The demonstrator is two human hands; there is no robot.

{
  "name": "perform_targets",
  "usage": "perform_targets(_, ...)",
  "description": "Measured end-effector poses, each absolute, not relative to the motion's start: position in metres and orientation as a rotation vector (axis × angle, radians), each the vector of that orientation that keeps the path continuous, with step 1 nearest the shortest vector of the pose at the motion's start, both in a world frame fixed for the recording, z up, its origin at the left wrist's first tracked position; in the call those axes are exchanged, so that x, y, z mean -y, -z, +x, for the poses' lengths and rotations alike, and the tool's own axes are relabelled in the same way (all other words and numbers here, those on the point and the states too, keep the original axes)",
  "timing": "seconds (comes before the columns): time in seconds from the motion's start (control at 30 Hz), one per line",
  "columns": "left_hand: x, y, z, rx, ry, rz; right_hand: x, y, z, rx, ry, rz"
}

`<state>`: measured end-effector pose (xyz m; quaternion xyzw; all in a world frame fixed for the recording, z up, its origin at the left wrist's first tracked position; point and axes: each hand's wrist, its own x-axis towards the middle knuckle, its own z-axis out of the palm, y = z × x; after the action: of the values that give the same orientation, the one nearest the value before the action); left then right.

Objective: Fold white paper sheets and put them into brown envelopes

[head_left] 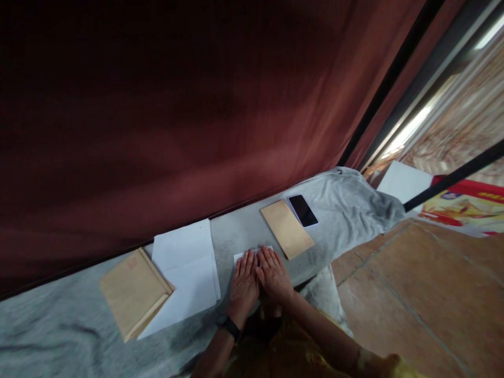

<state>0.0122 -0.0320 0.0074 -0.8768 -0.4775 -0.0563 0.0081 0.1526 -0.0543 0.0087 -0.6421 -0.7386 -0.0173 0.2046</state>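
Observation:
My left hand (pixel 244 283) and my right hand (pixel 274 275) lie flat, side by side, on a small piece of white paper (pixel 238 256). Its far edge shows past my fingertips; the rest is covered by my hands. To the right of them is a single brown envelope (pixel 286 229). On the left lie white paper sheets (pixel 187 268), with a stack of brown envelopes (pixel 136 291) overlapping their left side. Both hands have their fingers stretched out and grip nothing.
A phone (pixel 303 211) lies beyond the single envelope. Grey cloth (pixel 342 205) covers the narrow table, and a dark red curtain (pixel 236 105) hangs along its far side. Black poles (pixel 452 181) and a printed box (pixel 464 205) stand at the right above the tiled floor (pixel 397 283).

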Motion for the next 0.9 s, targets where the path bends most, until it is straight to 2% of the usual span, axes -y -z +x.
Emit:
perform_targets(0.2,0.032,-0.011,0.006,1.431,0.227,-2.751,0.060,0.002,0.156,2.033,0.155,-1.796)
perform_targets(0.6,0.027,0.004,-0.016,1.522,0.490,-2.628,0.065,0.007,0.165,2.037,0.165,-1.800)
perform_targets(0.9,0.049,-0.001,-0.013,1.376,0.319,-2.700,0.064,0.006,0.161,2.010,0.172,-1.822)
